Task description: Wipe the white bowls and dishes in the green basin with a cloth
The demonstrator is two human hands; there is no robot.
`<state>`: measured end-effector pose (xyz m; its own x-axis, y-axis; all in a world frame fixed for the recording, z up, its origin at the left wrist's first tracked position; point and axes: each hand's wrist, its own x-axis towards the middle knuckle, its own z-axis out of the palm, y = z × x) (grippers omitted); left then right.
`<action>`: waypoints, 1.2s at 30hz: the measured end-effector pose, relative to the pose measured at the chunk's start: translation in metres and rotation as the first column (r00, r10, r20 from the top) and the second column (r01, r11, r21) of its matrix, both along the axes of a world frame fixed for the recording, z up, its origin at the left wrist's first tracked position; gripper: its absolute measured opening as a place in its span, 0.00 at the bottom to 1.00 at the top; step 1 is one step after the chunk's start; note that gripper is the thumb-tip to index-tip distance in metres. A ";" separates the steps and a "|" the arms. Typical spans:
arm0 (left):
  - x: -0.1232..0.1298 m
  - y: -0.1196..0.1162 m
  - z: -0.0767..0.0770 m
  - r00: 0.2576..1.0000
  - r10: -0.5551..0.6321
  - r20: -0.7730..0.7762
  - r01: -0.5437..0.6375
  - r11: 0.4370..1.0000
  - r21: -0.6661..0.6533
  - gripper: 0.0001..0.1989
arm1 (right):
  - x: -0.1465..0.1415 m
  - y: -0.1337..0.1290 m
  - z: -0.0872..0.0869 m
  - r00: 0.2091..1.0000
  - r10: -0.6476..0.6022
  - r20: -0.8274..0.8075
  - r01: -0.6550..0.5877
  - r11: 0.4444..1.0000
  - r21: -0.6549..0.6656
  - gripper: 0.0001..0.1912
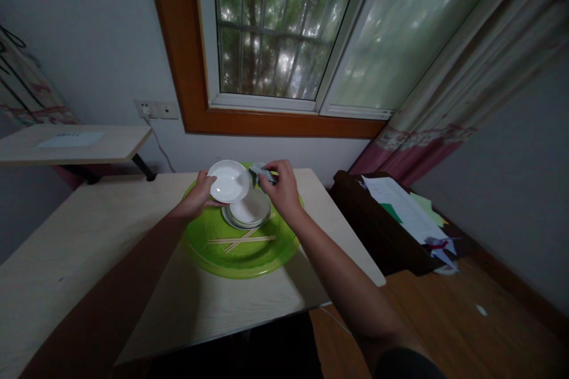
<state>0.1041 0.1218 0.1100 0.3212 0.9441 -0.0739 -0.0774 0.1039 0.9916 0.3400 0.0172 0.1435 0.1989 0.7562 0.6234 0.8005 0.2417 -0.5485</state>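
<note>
My left hand (198, 196) grips a small white dish (229, 181) by its left rim, tilted so its inside faces me. Pinched in my right hand (283, 189) is a crumpled greyish cloth (262, 172) with dark patches, close to the dish's right edge. Below both hands, a stack of white dishes (250, 209) sits in a round bright-green basin (240, 266). In front of the stack, several light wooden chopsticks (242, 240) lie crossed on the basin's floor.
The basin stands on a pale wooden table (347, 249). A raised shelf (75, 143) is at the left, and a window (288, 29) lies behind. Right of the table, a dark brown piece of furniture (368, 225) carries papers (406, 207).
</note>
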 end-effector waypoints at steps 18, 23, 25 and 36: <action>0.006 0.019 -0.012 0.995 0.040 -0.094 -0.032 0.996 0.079 0.25 | -0.044 0.027 -0.026 0.606 0.582 0.543 -0.412 0.813 -0.412 0.37; 0.006 0.019 -0.017 0.994 -0.020 -0.106 0.034 0.991 0.129 0.28 | -0.047 0.031 -0.032 0.620 0.521 0.587 -0.341 0.852 -0.396 0.44; 0.007 0.018 -0.018 0.994 -0.033 -0.107 0.048 0.989 0.141 0.29 | -0.049 0.030 -0.031 0.659 0.450 0.602 -0.262 0.888 -0.377 0.43; 0.009 0.024 -0.017 0.990 0.092 -0.104 -0.073 0.982 0.173 0.29 | -0.067 0.018 -0.014 0.726 0.276 0.630 -0.030 0.928 -0.372 0.23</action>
